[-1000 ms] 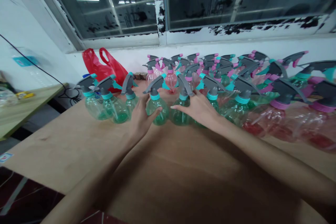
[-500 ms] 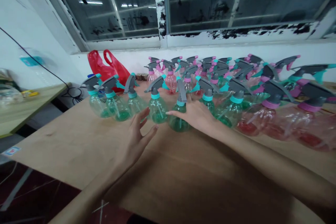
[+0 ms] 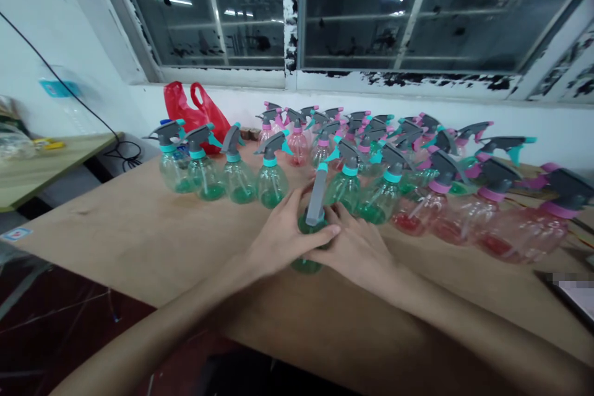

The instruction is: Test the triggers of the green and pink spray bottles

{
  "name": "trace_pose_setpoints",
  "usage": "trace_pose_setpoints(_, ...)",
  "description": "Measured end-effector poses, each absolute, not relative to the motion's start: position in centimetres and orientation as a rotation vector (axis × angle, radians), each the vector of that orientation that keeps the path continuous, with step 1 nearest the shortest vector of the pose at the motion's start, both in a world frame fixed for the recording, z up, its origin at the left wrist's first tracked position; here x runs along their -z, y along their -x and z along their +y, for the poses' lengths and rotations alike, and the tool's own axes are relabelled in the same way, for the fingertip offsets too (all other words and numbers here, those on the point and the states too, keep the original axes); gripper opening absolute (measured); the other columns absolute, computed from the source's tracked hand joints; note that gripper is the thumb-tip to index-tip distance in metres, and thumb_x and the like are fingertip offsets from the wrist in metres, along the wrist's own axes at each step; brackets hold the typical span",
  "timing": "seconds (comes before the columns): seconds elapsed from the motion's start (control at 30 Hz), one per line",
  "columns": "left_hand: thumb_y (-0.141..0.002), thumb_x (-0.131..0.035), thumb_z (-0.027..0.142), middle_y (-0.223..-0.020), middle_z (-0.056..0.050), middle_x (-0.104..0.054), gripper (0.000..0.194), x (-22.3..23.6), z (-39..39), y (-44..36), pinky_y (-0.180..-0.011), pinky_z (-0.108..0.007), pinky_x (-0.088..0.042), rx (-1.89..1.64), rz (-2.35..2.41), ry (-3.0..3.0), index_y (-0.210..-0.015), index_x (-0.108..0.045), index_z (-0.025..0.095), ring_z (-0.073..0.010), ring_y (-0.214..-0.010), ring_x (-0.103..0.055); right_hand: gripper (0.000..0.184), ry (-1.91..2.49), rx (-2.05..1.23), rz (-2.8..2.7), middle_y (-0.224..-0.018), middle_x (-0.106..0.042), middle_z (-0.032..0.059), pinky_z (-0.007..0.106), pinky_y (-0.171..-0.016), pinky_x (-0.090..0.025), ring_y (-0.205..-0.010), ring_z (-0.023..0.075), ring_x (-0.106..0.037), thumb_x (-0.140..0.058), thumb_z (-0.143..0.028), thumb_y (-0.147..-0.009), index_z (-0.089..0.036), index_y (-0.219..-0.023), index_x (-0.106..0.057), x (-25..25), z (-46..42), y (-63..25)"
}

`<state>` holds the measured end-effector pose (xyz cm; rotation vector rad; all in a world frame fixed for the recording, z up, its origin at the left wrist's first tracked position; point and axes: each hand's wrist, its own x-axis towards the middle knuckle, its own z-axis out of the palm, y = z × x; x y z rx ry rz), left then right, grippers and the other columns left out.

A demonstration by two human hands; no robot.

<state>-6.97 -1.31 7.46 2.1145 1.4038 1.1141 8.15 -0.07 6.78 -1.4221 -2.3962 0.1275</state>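
A green spray bottle with a grey trigger head stands upright in front of me, pulled forward of its row. My left hand wraps its left side, thumb across the front. From the right, my right hand closes around the same bottle, its thumb below the left one. Much of the bottle's body is hidden by the fingers. Left of it stand several green spray bottles, the nearest one just beyond my left hand. Another green spray bottle is right behind my right hand.
Pink spray bottles line the right side, with more spray bottles crowded behind. A red plastic bag stands at the back left. A dark flat device lies at the right edge of the wooden table. A window runs behind.
My left hand has moved right and closed on the bottle, which my right hand was touching before. The bottle has come nearer to me, out of the row.
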Motion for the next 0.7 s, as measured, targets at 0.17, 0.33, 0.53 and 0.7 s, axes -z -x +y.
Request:
trace_pose_setpoints(0.17, -0.081, -0.066, 0.042, -0.098, -0.006, -0.067, 0.047, -8.1, -1.6, 5.1, -0.084, -0.042, -0.051, -1.128, 1.274, -2.061, -0.120, -0.053, 0.019, -0.0252, -0.091, -0.065, 0.084, 1.296, -0.133, -2.378, -0.105, -0.065, 0.0138, 0.043, -0.062, -0.052, -0.083, 0.0321, -0.065, -0.048, -0.081, -0.066, -0.017, -0.119, -0.058, -6.2, -2.1, -9.5)
trace_pose_setpoints(0.33, -0.085, -0.059, 0.030, -0.102, -0.006, -0.067, 0.034, -7.8, -1.3, 4.1, -0.086, -0.038, -0.052, -1.225, 1.183, -1.984, -0.117, -0.057, 0.020, -0.0236, -0.094, -0.065, 0.095, 1.300, 0.025, -2.379, -0.111, -0.064, 0.0209, 0.047, -0.057, -0.055, -0.086, 0.0364, -0.066, -0.037, -0.084, -0.069, -0.008, -0.122, -0.055, -5.1, -3.2, -10.9)
trace_pose_setpoints(0.53, -0.078, -0.053, 0.020, -0.100, -0.003, -0.068, 0.040, -7.2, -0.3, 3.3, -0.086, -0.040, -0.053, -1.229, 1.177, -1.913, -0.118, -0.060, 0.026, -0.0233, -0.090, -0.066, 0.087, 1.275, -0.010, -2.422, -0.110, -0.066, 0.0178, 0.048, -0.072, -0.056, -0.099, 0.0351, -0.063, -0.038, -0.081, -0.072, -0.009, -0.117, -0.057, -3.5, -3.3, -14.2)
trace_pose_setpoints(0.7, -0.075, -0.051, 0.017, -0.112, -0.003, -0.067, 0.042, -7.0, 1.2, 2.4, -0.090, -0.039, -0.051, -1.228, 1.105, -1.927, -0.114, -0.062, 0.026, -0.0241, -0.099, -0.064, 0.076, 1.250, -0.082, -2.437, -0.125, -0.059, 0.0193, 0.052, -0.095, -0.047, -0.116, 0.0336, -0.055, -0.047, -0.070, -0.078, -0.010, -0.125, -0.052, -0.6, -1.9, -18.3)
